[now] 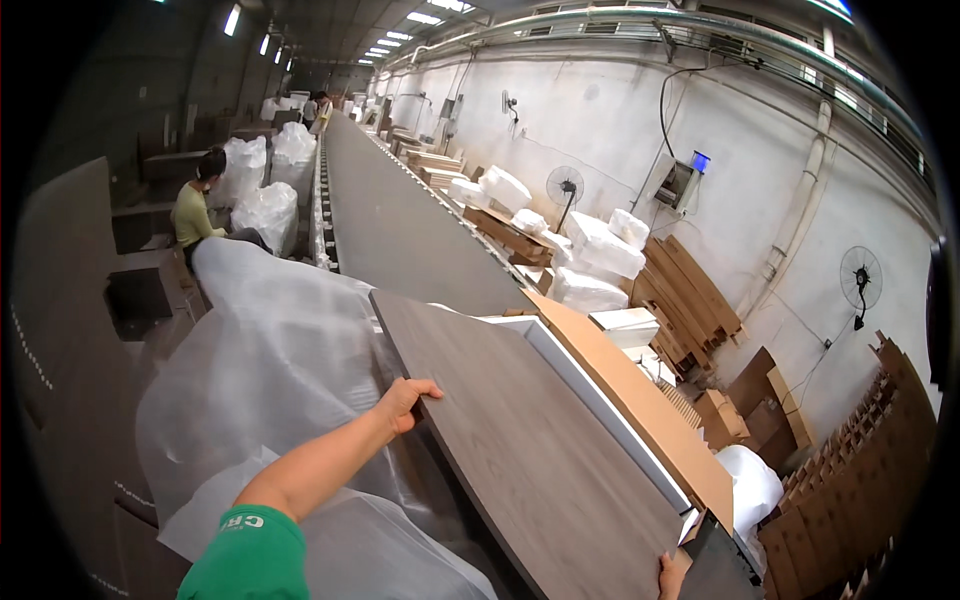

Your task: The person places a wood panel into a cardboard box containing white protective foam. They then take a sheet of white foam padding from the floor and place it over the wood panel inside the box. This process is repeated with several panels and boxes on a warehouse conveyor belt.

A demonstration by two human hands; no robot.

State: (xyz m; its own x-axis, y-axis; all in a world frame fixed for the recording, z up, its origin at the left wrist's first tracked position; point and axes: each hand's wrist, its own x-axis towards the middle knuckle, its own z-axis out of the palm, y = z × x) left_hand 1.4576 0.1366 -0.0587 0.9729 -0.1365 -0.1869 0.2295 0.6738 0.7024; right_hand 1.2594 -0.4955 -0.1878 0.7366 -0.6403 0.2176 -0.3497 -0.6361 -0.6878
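A long grey-brown wood-grain panel [530, 440] lies tilted across the middle of the view, between my two hands. My left hand [405, 402] grips its left edge, with the thumb laid on the top face and the other fingers hidden beneath. At the near right corner my right hand [672, 577] holds the panel's edge; only part of that hand shows. Just beyond the panel stands an open cardboard box [630, 405] with white foam strips [605, 410] along its inner side. Translucent plastic film [270, 340] hangs in a large sheet beside my left forearm.
A long grey conveyor [400, 205] runs away from the box. At the left a person in a yellow-green top [195, 212] sits by wrapped white bundles [268, 212]. Along the right wall are foam blocks [603, 248], stacked cardboard [840, 480] and wall fans [860, 278].
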